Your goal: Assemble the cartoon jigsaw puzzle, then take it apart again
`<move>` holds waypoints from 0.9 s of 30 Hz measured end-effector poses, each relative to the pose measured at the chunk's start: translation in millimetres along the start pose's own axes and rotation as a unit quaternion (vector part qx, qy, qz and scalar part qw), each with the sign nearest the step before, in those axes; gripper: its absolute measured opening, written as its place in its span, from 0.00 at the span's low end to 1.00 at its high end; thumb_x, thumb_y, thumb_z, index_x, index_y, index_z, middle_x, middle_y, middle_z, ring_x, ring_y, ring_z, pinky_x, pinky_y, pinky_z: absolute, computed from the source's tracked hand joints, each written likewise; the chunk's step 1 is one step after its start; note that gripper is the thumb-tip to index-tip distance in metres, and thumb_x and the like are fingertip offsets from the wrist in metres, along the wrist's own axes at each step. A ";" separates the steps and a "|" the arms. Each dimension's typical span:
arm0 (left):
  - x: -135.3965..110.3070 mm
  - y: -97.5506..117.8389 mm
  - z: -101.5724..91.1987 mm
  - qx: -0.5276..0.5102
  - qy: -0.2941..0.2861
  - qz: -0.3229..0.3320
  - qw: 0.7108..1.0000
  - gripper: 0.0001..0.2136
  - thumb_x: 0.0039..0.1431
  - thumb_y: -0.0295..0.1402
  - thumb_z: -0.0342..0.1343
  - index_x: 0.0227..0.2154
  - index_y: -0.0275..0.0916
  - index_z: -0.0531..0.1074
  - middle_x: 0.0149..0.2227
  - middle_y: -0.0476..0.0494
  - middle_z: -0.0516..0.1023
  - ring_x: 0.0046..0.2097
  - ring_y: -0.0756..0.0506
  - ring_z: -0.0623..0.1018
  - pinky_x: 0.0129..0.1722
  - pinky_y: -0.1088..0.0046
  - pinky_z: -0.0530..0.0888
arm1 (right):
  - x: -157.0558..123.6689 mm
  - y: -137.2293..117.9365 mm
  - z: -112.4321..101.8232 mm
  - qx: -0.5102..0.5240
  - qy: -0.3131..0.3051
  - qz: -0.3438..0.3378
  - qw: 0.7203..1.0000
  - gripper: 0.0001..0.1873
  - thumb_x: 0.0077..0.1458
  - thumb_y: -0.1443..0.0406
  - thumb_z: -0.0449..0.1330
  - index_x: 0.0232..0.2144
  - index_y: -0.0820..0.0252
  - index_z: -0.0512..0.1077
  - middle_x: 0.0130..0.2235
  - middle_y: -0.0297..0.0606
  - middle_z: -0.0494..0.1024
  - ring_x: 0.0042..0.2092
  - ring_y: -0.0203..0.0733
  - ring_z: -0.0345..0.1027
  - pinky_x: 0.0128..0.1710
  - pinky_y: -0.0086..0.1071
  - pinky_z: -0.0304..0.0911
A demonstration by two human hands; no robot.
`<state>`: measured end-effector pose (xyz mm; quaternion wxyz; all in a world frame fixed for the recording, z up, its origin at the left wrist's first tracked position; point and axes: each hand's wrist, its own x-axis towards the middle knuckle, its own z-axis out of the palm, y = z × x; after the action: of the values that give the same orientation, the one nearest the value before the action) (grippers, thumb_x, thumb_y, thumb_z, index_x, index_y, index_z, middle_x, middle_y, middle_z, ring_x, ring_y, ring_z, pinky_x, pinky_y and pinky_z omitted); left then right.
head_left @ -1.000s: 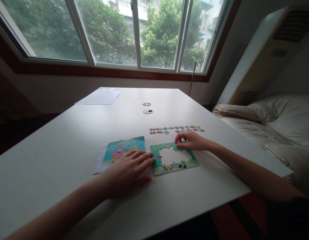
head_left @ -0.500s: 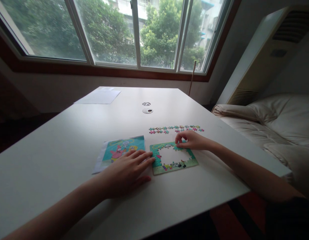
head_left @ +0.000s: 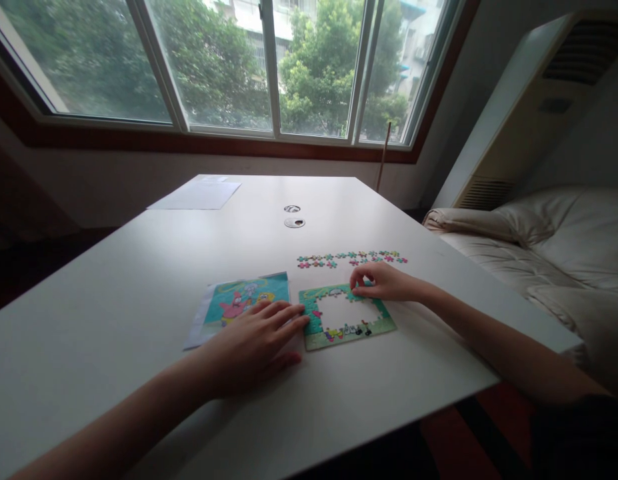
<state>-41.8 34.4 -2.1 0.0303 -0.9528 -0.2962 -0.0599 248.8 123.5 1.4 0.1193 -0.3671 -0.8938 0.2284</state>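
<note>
A jigsaw puzzle (head_left: 313, 324) lies on the white table, its border joined around a large gap in the middle. My left hand (head_left: 261, 340) is open and rests flat, fingertips on the puzzle's left edge. The hand also covers part of a cartoon picture sheet (head_left: 233, 300) to the left. Over the puzzle's upper right side, my right hand (head_left: 381, 281) is closed in a pinch. Whatever sits between its fingertips is hidden. Beyond that hand, several loose puzzle pieces (head_left: 342, 255) lie in two rows.
White paper (head_left: 196, 195) lies at the table's far left. Two round inserts (head_left: 295, 223) are set in the tabletop (head_left: 113, 300) near its far end. A padded sofa (head_left: 563, 233) stands to the right, and a window is beyond the table.
Almost nothing differs. Both hands keep their places on the puzzle, and the view has shifted very slightly.
</note>
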 end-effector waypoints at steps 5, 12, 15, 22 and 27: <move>-0.1 0.0 -1.6 -0.001 -0.007 0.002 1.000 0.19 0.62 0.41 0.44 0.53 0.39 0.60 0.54 0.38 0.65 0.53 0.38 0.66 0.49 0.57 0.64 | -8.7 3.4 -20.1 -0.028 -0.021 0.018 0.999 0.11 0.51 0.60 0.56 0.35 0.60 0.70 0.31 0.35 0.71 0.32 0.35 0.62 0.31 0.27 0.55; -1.2 -0.8 0.2 -0.012 0.012 0.000 1.000 0.19 0.61 0.41 0.45 0.54 0.40 0.60 0.54 0.39 0.66 0.52 0.38 0.67 0.49 0.58 0.65 | -30.0 16.0 -43.2 0.028 -0.169 0.124 0.978 0.34 0.37 0.56 0.66 0.47 0.58 0.62 0.36 0.36 0.68 0.35 0.38 0.63 0.32 0.28 0.59; -0.9 -1.1 0.5 -0.013 0.011 0.000 1.000 0.19 0.61 0.41 0.45 0.53 0.40 0.61 0.53 0.39 0.67 0.52 0.38 0.67 0.49 0.59 0.65 | -30.7 17.0 -40.8 0.024 -0.172 0.127 0.977 0.35 0.35 0.54 0.66 0.46 0.58 0.62 0.35 0.36 0.67 0.35 0.39 0.63 0.33 0.28 0.59; -0.7 -1.4 -3.2 -0.002 0.000 -0.002 1.000 0.18 0.61 0.41 0.46 0.52 0.40 0.62 0.53 0.39 0.67 0.52 0.38 0.67 0.49 0.57 0.64 | -28.6 7.8 -35.8 -0.019 -0.171 0.122 0.977 0.34 0.35 0.54 0.66 0.44 0.58 0.62 0.34 0.35 0.67 0.34 0.39 0.63 0.32 0.29 0.58; -0.3 -1.0 -5.1 0.006 -0.007 -0.007 1.000 0.18 0.61 0.41 0.46 0.51 0.40 0.63 0.52 0.40 0.67 0.52 0.38 0.66 0.49 0.57 0.65 | -33.1 18.7 -51.5 -0.024 -0.141 0.116 0.983 0.29 0.41 0.53 0.62 0.44 0.58 0.64 0.35 0.38 0.69 0.35 0.39 0.64 0.33 0.30 0.59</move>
<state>-43.0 34.6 2.9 0.0335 -0.9508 -0.3036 -0.0519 302.9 128.2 35.3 -0.0441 -0.4350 -0.8584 0.2682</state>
